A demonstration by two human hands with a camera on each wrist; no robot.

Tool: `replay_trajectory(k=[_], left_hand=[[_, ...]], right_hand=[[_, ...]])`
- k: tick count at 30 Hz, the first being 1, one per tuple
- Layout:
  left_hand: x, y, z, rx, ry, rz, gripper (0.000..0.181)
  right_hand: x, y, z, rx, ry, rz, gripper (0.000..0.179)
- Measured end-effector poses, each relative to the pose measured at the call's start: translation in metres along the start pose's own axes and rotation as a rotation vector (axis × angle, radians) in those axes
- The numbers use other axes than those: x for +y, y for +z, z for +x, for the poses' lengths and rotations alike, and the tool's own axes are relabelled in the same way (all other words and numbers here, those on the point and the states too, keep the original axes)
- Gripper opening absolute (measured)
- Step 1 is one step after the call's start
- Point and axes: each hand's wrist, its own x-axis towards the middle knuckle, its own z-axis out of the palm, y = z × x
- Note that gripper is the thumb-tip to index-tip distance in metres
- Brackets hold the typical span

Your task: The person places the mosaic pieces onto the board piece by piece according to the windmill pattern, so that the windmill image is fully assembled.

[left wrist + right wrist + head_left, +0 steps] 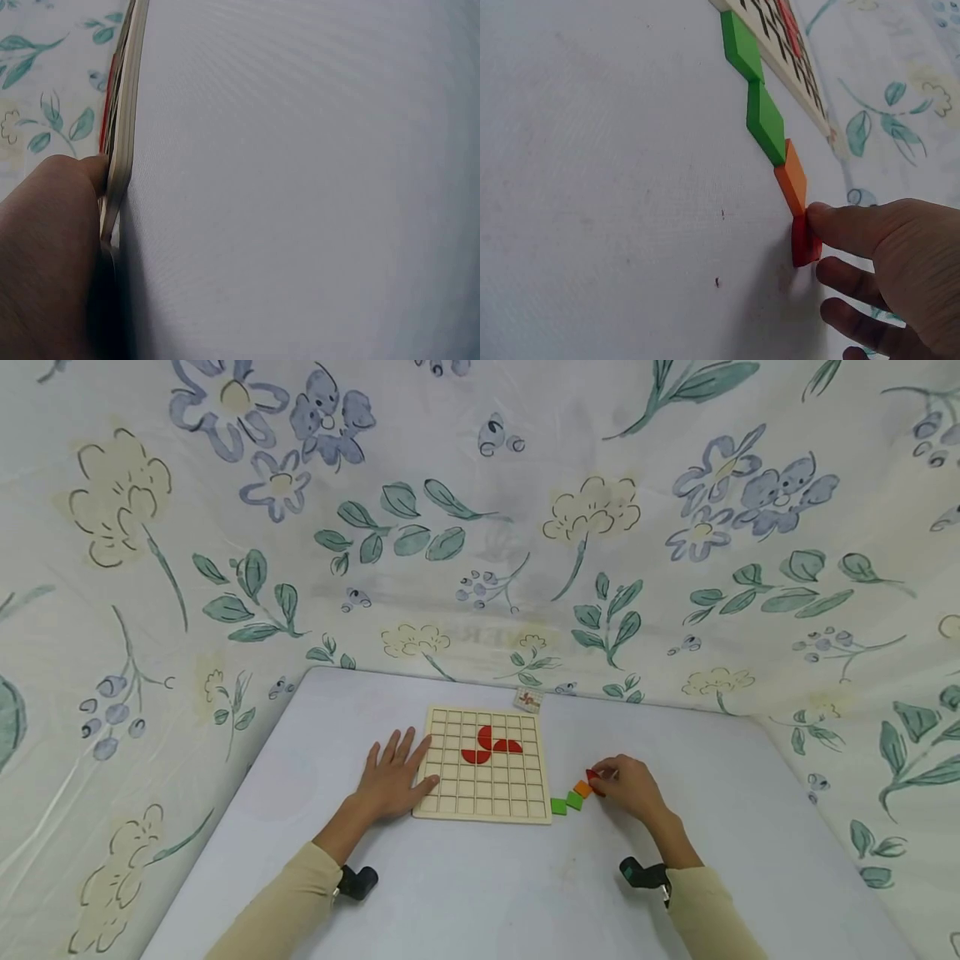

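A square wooden grid board [442, 806] lies on the table with three red half-round tiles [476, 757] near its middle. My left hand [390, 781] rests with its fingers spread at the board's left edge, thumb and fingertips over the rim. To the right of the board, my right hand [630, 785] pinches a small red tile [802, 244] between thumb and fingers. That tile stands at the end of a bent row, corner to corner with an orange tile [792, 178], then two green tiles [766, 124] leading back to the board's lower right corner.
A small card [528, 699] with a red pattern lies behind the board's far right corner. The white table [480, 893] meets a flower-printed cloth [480, 568] at its back and sides. Each wrist carries a black camera [358, 882].
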Motion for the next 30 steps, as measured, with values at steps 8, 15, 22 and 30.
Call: replay_trajectory(k=[8, 15, 22, 30], left_hand=[[-0.001, 0.000, 0.000, -0.004, -0.003, 0.007, 0.078], [0.000, 0.000, 0.000, -0.006, -0.001, 0.006, 0.078], [-0.001, 0.000, 0.001, 0.002, 0.000, 0.007, 0.078], [-0.001, 0.001, 0.002, -0.012, -0.007, 0.005, 0.077]], right_hand=[[0.005, 0.004, 0.002, -0.013, -0.002, 0.014, 0.024], [0.001, 0.006, 0.003, -0.025, 0.025, 0.064, 0.016], [-0.001, 0.007, 0.004, -0.014, 0.041, 0.096, 0.013], [-0.003, 0.015, 0.005, -0.024, -0.016, 0.094, 0.021]])
